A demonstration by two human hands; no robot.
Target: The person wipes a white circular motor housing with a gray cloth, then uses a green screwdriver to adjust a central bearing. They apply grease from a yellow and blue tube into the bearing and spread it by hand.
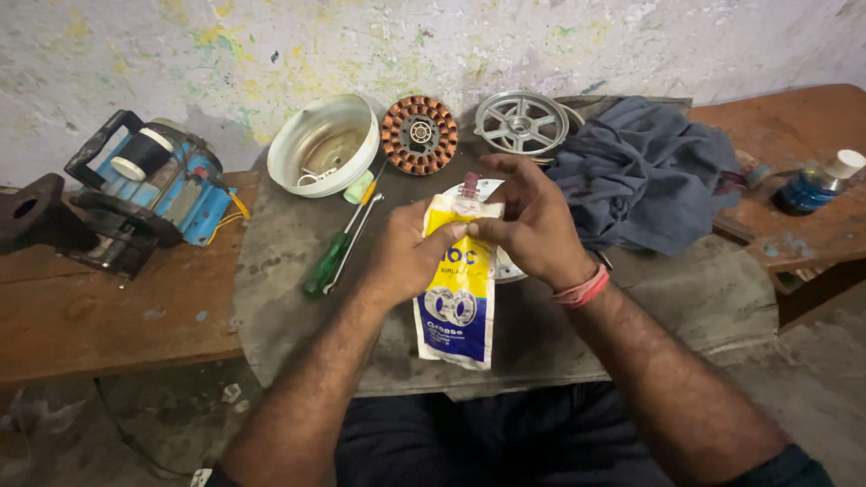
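Pouch [457, 289], yellow, white and blue with a dark red nozzle at its top, hangs upright in both hands above the grey slab [289, 298], in the middle of the view. The left hand [410, 257] is closed on the pouch's upper left edge, thumb and fingers pinching it; the right hand [532, 221] pinches the top just below the nozzle, its other fingers loosely curled. What the pouch holds cannot be seen. Behind it, partly hidden, lies a white round plate [505, 261]. At the back of the slab a white bowl [325, 144] leans tilted, with small white bits lying inside. Beside it stand a copper-wound stator [419, 135] and a grey spoked cover [521, 124]. A green screwdriver [338, 248] lies left of the hands. A blue cloth [645, 171] is heaped to the right; further right a blue bottle [816, 185] with a white cap rests on the wooden bench [812, 117]. A blue machine [153, 185] sits at the far left.
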